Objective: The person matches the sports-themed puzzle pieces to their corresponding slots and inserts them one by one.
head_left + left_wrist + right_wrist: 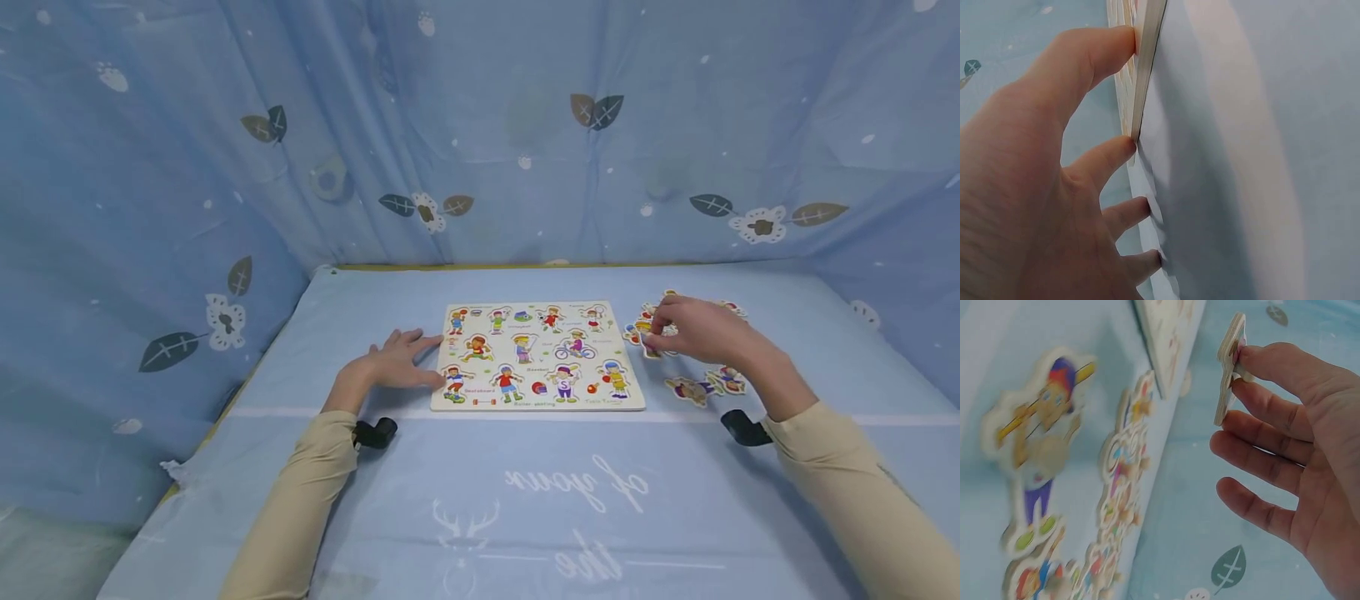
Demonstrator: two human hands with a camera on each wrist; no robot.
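Note:
A wooden sports puzzle board (pixel 542 364) with printed figures lies flat on the table. My left hand (pixel 397 360) is at its left side, fingers spread. The thumb and index fingertip touch the board's edge (pixel 1146 81) in the left wrist view. Beyond the board's right side, my right hand (pixel 705 329) pinches a puzzle piece (pixel 1230 372) between thumb and index finger, above the other pieces. The held piece shows edge-on in the right wrist view, so its picture is mostly hidden. A batter-shaped puzzle piece (pixel 1038 500) with a knob lies below.
More loose puzzle pieces (pixel 726 381) lie to the right of the board, partly hidden under the right hand. A pale blue printed cloth (pixel 480 475) covers the table. Blue patterned curtains (pixel 510 167) hang behind it and at both sides.

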